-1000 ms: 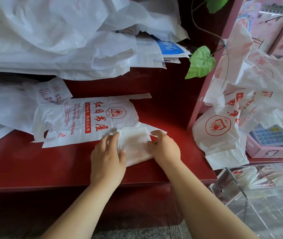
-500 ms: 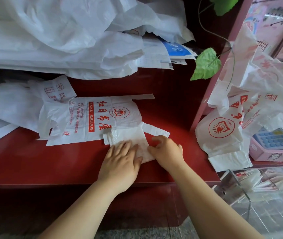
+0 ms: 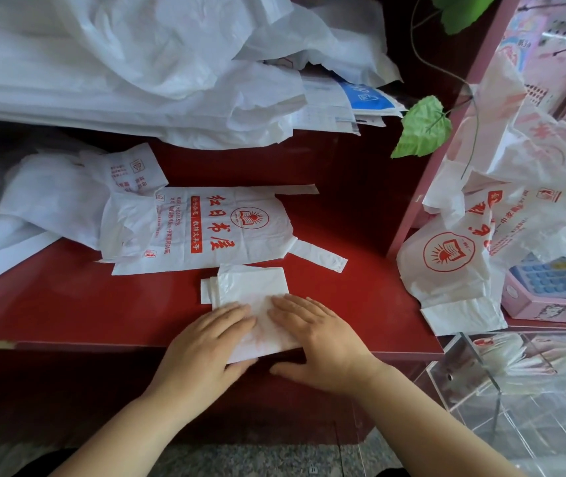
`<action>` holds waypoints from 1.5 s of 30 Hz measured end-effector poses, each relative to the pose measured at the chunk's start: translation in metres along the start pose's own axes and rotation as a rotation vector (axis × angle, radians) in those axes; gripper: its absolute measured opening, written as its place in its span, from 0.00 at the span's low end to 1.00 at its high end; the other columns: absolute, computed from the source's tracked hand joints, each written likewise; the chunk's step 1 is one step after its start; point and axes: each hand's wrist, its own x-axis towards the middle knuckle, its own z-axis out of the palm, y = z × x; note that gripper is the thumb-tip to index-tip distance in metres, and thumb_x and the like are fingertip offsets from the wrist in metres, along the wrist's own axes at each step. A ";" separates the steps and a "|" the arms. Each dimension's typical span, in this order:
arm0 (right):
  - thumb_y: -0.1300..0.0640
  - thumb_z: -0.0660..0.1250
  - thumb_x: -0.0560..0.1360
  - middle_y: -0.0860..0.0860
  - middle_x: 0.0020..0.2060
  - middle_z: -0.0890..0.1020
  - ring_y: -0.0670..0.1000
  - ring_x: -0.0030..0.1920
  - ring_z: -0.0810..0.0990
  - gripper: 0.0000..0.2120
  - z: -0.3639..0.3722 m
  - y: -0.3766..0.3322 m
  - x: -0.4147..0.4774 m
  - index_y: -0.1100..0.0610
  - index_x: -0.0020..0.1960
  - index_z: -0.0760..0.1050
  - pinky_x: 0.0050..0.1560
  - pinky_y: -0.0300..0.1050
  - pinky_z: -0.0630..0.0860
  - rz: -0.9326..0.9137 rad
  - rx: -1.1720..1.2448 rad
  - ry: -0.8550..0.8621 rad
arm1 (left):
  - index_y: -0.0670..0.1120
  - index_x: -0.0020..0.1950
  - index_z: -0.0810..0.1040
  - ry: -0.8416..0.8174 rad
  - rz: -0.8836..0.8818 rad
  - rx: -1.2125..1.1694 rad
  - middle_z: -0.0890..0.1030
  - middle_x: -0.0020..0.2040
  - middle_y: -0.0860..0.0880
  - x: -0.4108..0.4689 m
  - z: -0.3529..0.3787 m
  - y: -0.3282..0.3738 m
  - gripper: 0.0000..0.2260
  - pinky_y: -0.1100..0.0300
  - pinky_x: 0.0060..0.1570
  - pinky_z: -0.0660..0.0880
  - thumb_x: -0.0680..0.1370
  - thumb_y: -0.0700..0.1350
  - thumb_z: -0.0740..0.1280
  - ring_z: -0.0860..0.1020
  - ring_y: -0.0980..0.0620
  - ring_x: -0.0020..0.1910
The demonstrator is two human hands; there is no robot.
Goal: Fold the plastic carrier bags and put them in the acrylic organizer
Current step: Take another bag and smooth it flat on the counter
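Observation:
A small folded white carrier bag [image 3: 250,287] lies at the front edge of the red shelf [image 3: 68,304], its near end overhanging the edge. My left hand [image 3: 206,342] and my right hand [image 3: 319,342] rest side by side on its near half, fingers flat on top and thumbs below the overhanging edge. Just behind it an unfolded white bag with red print [image 3: 223,228] lies flat, one handle pointing right. The clear acrylic organizer [image 3: 460,373] stands at the lower right with several folded bags inside.
A heap of white bags and papers [image 3: 137,70] fills the back of the shelf. More printed bags [image 3: 453,256] hang over a pink frame [image 3: 422,187] on the right, beside a pink calculator [image 3: 550,287]. A green leaf [image 3: 424,129] dangles above.
The folded bag has slid toward me to the shelf's front edge. Both hands came with it, and my right hand went from holding its side to lying flat on top.

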 end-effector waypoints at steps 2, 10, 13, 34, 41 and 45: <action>0.41 0.53 0.62 0.48 0.54 0.82 0.47 0.53 0.81 0.29 -0.001 -0.005 0.001 0.52 0.54 0.80 0.53 0.45 0.76 -0.017 0.023 -0.008 | 0.44 0.50 0.82 0.130 0.042 -0.015 0.82 0.53 0.45 -0.006 0.003 -0.013 0.15 0.63 0.60 0.62 0.67 0.49 0.68 0.70 0.52 0.57; 0.48 0.58 0.66 0.48 0.52 0.83 0.49 0.52 0.82 0.20 0.006 -0.011 -0.002 0.53 0.51 0.81 0.52 0.49 0.76 -0.030 0.124 0.124 | 0.48 0.53 0.77 0.227 -0.053 -0.050 0.81 0.53 0.46 -0.017 -0.001 -0.026 0.21 0.62 0.66 0.58 0.64 0.56 0.63 0.71 0.53 0.55; 0.49 0.60 0.66 0.49 0.50 0.83 0.50 0.52 0.82 0.18 0.008 -0.010 -0.002 0.55 0.49 0.82 0.52 0.51 0.76 0.000 0.201 0.167 | 0.48 0.46 0.82 0.246 -0.046 -0.117 0.83 0.49 0.48 -0.019 0.001 -0.029 0.16 0.66 0.66 0.53 0.65 0.53 0.62 0.72 0.54 0.55; 0.54 0.60 0.77 0.50 0.49 0.80 0.53 0.52 0.76 0.11 -0.002 -0.037 0.050 0.56 0.57 0.72 0.51 0.43 0.64 0.729 0.357 0.217 | 0.40 0.44 0.78 0.439 -0.603 -0.086 0.79 0.29 0.47 0.018 -0.001 -0.010 0.12 0.64 0.26 0.62 0.65 0.39 0.77 0.77 0.43 0.26; 0.53 0.57 0.78 0.51 0.47 0.81 0.53 0.51 0.76 0.10 0.002 -0.039 0.059 0.55 0.54 0.73 0.46 0.43 0.62 0.743 0.222 0.190 | 0.41 0.58 0.78 0.401 -0.303 0.046 0.80 0.55 0.43 0.012 0.002 -0.016 0.17 0.47 0.51 0.74 0.73 0.48 0.63 0.74 0.46 0.56; 0.52 0.57 0.77 0.51 0.50 0.81 0.53 0.54 0.75 0.11 0.001 -0.039 0.059 0.55 0.55 0.73 0.49 0.44 0.64 0.694 0.180 0.146 | 0.43 0.56 0.80 0.146 -0.132 0.139 0.79 0.59 0.46 0.007 0.006 -0.019 0.30 0.53 0.60 0.61 0.81 0.57 0.42 0.71 0.48 0.63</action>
